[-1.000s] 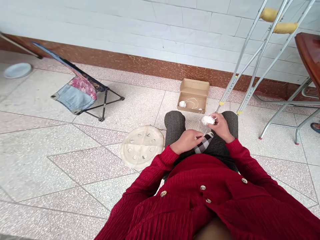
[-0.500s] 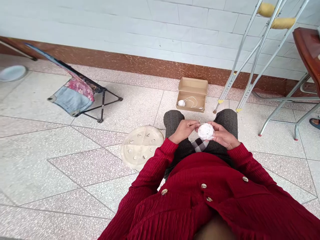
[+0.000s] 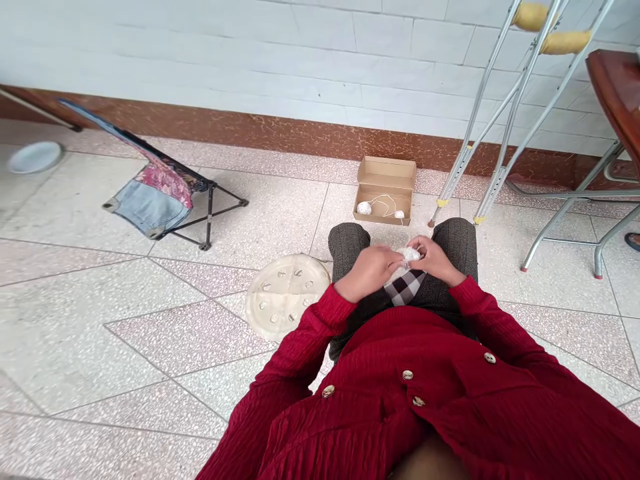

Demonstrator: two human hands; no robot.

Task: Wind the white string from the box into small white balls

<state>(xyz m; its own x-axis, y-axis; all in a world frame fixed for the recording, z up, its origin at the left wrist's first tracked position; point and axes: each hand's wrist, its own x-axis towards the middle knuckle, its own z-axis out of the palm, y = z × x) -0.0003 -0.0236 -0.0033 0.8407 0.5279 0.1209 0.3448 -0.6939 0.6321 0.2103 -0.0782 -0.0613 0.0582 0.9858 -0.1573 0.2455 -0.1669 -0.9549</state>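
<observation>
**Registrar:** Nearest item?

**Cataloguer:** One ball of white string [image 3: 410, 255], partly hidden, held just above a black-and-white checked cloth [image 3: 405, 288] on the lap. The left hand [image 3: 369, 272] and right hand [image 3: 436, 260] are both closed around it, curled in from either side.

**Registrar:** Clothing?

**Cataloguer:** One red ribbed cardigan [image 3: 400, 347] with round buttons [image 3: 407, 375], and dark tweed trousers [image 3: 349, 243] over both knees.

**Registrar:** Next out?

**Cataloguer:** One round pale disc [image 3: 287, 297] on the terrazzo floor [image 3: 125, 347], just beside the left knee. It is scored into sections, with small shell-like pieces set around it.

**Registrar:** Beyond the knees?

**Cataloguer:** One open cardboard box [image 3: 385, 190] on the floor, containing two small white balls [image 3: 364, 208] and a loop of string [image 3: 383, 200].

**Registrar:** Farthest pieces?

**Cataloguer:** To the right, a pair of aluminium crutches [image 3: 500, 113] with yellow pads, tips on the floor, and a metal-legged tabletop [image 3: 615, 87] in reddish-brown wood. To the left, a low folding chair [image 3: 160, 193] with a denim and floral seat, and a white plate [image 3: 35, 157] on the floor. Behind everything stands a white tiled wall [image 3: 250, 60] with brown skirting [image 3: 300, 137].
</observation>
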